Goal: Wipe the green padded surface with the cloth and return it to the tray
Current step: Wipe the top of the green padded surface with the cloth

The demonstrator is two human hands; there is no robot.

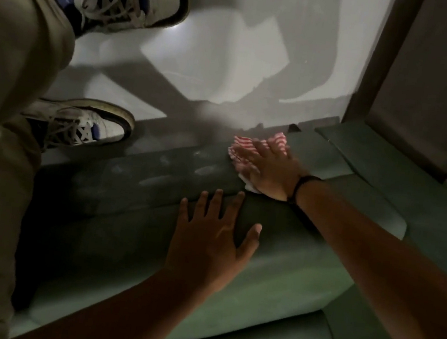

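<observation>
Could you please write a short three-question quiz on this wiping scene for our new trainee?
1. True or false: the right hand presses the cloth flat on the green pad.
2. What does the left hand do? A) holds the cloth B) rests open on the pad C) grips a shoe
3. Fill in: the cloth is striped red and ____.

Key: 1 true; 2 B; 3 white.
</observation>
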